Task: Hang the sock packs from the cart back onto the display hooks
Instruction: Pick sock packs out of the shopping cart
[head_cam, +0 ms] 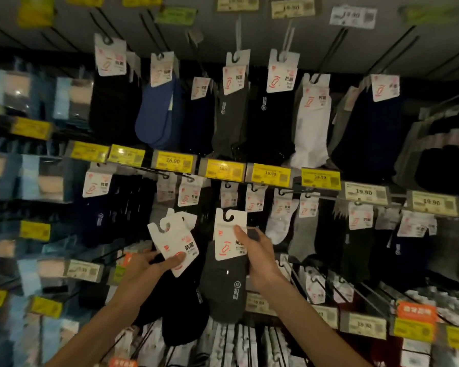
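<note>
Left grip [143, 268] pinching tilted black sock packs [175, 242], right grip [257, 251] holding grey sock pack [223, 287] upright, just below crowded hooks [284, 192]

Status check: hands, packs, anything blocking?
Left hand holds black sock packs. Right hand pinches grey sock pack by its card, not yet hung. Hooks ahead already carry other packs.

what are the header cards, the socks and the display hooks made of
Header cards: thin white cardboard, matte with red print; flat, with a die-cut hanging notch.
Dark grey socks: knitted fabric, soft and matte, probably a cotton blend; it drapes limp.
Display hooks: likely metal wire, dark coated; thin, straight, rigid rods.
</note>
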Available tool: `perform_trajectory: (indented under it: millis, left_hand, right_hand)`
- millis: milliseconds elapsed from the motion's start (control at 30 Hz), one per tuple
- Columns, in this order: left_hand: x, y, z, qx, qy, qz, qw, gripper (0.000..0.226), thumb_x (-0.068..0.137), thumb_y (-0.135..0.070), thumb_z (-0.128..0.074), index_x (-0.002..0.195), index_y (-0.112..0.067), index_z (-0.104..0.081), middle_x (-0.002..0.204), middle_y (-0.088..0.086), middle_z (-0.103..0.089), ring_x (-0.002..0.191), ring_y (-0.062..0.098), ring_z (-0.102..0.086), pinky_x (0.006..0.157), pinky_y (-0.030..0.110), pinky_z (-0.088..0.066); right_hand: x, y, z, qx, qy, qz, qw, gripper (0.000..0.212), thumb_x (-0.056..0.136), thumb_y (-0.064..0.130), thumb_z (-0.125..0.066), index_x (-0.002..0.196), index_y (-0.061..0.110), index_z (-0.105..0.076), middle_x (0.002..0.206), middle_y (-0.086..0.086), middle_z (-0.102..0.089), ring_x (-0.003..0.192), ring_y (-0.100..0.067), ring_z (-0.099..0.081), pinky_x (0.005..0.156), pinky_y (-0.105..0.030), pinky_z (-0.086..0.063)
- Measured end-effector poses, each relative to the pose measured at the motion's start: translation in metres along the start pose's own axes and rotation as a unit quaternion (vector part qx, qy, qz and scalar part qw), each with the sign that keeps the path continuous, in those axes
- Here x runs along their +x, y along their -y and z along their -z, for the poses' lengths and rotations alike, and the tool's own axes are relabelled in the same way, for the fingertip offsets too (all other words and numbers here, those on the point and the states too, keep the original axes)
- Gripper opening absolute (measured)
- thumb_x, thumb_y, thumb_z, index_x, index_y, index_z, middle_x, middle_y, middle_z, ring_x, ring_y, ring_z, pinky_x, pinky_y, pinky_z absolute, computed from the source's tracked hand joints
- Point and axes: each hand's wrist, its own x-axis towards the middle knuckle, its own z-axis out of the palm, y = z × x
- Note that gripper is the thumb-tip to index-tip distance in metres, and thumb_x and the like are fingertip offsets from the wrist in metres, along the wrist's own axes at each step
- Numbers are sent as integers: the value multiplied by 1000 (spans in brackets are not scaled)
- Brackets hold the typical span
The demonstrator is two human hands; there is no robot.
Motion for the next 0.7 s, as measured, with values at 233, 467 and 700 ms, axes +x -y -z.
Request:
perform_trajectory:
  millis: [233, 467, 700]
  left_hand:
    - [30, -30, 9, 18, -7, -56, 998, 6, 82, -17, -81, 86, -14, -77, 91, 3, -78, 80, 22, -75, 74, 37, -57]
    - [51, -30, 26, 50, -23, -83, 995, 12, 80, -23, -82, 85, -14, -77, 111, 9, -72, 97, 28, -70, 91, 50, -55]
    - [43, -30, 59, -50, 33, -52, 997, 32, 64, -26, -83, 92, -11, -79, 94, 12, -78, 81, 30, -76, 70, 40, -56]
  right_hand:
    - [34, 29, -39, -17, -4, 57, 998, 14, 89, 20, -72, 91, 9, -64, 101, -20, -73, 98, -35, -70, 92, -52, -55]
    - [33, 28, -57, -46, -19, 131, 990, 18, 90, 21, -70, 91, 7, -58, 95, -22, -67, 88, -28, -71, 87, -49, -56]
    - [26, 33, -48, -67, -42, 161, 984, 13, 92, 18, -68, 100, 10, -62, 102, -19, -71, 94, -28, -72, 86, -48, -58]
